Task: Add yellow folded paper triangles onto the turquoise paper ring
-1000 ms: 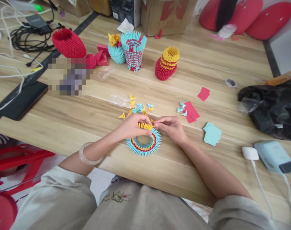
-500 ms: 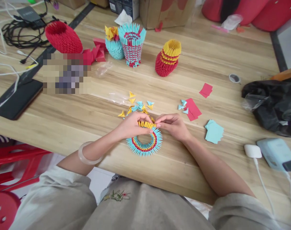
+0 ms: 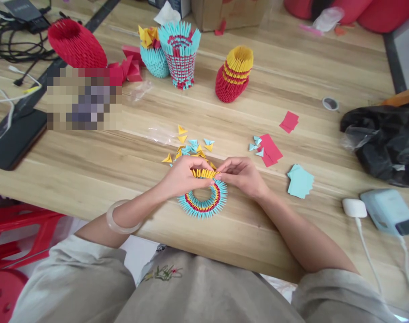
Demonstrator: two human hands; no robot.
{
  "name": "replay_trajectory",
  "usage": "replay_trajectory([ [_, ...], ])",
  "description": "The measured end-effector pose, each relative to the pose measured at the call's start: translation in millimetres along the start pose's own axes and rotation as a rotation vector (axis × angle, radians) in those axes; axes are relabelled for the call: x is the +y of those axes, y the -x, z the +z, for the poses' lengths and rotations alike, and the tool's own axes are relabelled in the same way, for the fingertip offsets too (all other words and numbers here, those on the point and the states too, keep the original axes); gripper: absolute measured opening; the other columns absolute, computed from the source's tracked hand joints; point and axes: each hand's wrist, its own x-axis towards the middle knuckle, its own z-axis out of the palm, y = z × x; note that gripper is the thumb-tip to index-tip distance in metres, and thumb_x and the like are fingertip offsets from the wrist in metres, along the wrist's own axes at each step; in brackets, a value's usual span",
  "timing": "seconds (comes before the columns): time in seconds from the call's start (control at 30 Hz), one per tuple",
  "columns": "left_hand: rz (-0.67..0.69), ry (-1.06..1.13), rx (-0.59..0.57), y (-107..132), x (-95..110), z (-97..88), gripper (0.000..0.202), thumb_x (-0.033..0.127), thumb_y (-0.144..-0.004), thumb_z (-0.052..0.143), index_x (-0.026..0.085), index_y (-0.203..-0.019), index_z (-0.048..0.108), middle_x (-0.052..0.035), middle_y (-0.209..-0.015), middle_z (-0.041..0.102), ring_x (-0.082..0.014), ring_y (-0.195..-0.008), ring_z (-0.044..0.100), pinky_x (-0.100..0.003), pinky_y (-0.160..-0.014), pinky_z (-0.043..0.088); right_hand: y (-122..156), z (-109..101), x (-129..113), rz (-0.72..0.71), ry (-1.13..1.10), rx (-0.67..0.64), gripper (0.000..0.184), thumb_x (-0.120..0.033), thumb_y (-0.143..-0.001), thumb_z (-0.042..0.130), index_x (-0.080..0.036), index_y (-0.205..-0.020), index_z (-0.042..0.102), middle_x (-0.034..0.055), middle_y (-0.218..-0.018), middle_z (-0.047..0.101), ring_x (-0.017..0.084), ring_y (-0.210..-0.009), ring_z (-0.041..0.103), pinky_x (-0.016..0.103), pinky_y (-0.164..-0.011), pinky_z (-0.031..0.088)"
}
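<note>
A ring of folded paper pieces (image 3: 203, 212), light blue outside with red and yellow rows inside, lies on the table before me. Along its far side runs a row of yellow folded pieces (image 3: 200, 173). My left hand (image 3: 186, 176) is closed on that far side, thumb inside the ring and fingers behind. At the right end of the yellow row, my right hand (image 3: 239, 175) pinches with thumb and fingertips; the fingers cover most of the yellow piece there. Just beyond my hands, loose yellow and blue folded triangles (image 3: 194, 148) lie scattered.
Behind stand a red-and-yellow paper vase (image 3: 234, 74), a blue-and-red paper vase (image 3: 180, 56) and a smaller blue one (image 3: 153, 58). Red paper sheets (image 3: 270, 150) and blue paper sheets (image 3: 301, 181) lie to the right. A black phone-like slab (image 3: 17, 139) rests at left, near cables (image 3: 12, 42).
The view has shifted slightly. My right fingertips have closed in against the right end of the yellow row, while my left hand keeps its hold on the ring.
</note>
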Motion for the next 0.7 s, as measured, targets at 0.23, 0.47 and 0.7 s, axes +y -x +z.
replay_trajectory([
  [0.23, 0.007, -0.115, -0.041, -1.2, -1.9, -3.1, 0.026, 0.027, -0.064, 0.081, 0.015, -0.084, 0.070, -0.0003, -0.080, 0.069, -0.0135, -0.071, 0.059, -0.025, -0.066, 0.044, -2.1, -2.8, 4.1, -0.049, 0.018, 0.053, 0.022, -0.032, -0.058, 0.090, -0.019, -0.067, 0.075, 0.0016, -0.072, 0.077, 0.010, -0.064, 0.068, 0.022, -0.065, 0.056],
  [0.47, 0.029, -0.163, 0.019, 1.8, -1.4, 2.3, 0.022, 0.029, -0.067, 0.079, 0.015, -0.082, 0.071, -0.0008, -0.075, 0.069, -0.0142, -0.069, 0.059, -0.025, -0.063, 0.043, 0.7, -2.6, 0.1, 0.022, 0.040, 0.073, 0.026, -0.033, -0.054, 0.091, -0.017, -0.064, 0.072, 0.0016, -0.068, 0.076, 0.009, -0.059, 0.065, 0.021, -0.058, 0.053],
  [0.7, 0.020, -0.137, 0.050, 3.9, -1.2, 3.4, 0.025, 0.028, -0.066, 0.081, 0.016, -0.087, 0.075, -0.0017, -0.079, 0.074, -0.0160, -0.071, 0.064, -0.026, -0.067, 0.046, 3.1, -2.0, 0.1, 0.015, 0.035, 0.055, 0.030, -0.032, -0.051, 0.092, -0.017, -0.064, 0.070, 0.0031, -0.074, 0.077, 0.011, -0.065, 0.068, 0.025, -0.065, 0.057],
])
